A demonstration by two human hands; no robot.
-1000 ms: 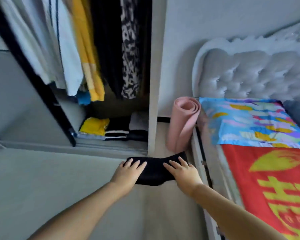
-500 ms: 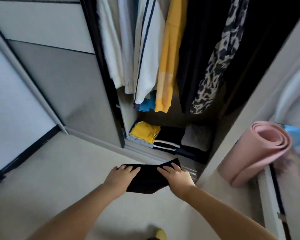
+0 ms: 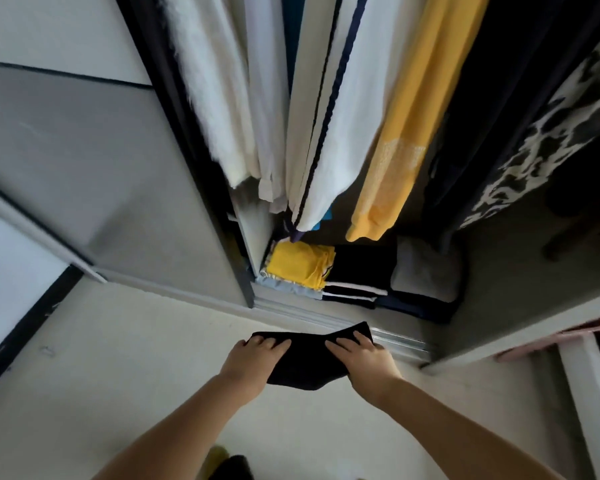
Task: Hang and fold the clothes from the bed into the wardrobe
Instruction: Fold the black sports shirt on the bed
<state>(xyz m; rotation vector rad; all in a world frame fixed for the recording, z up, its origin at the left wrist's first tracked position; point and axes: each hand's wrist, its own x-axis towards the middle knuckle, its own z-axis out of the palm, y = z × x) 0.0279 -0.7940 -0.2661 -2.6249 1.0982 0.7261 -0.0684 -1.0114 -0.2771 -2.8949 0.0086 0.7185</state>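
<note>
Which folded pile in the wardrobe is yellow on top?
The left pile, by the door; the middle one is black, the right one grey.

Wardrobe floor [image 3: 426,317]: yellow folded stack [image 3: 300,263] at left wall, black white-striped stack [image 3: 361,277] just right of it, grey folded piece [image 3: 426,273] further right.
</note>
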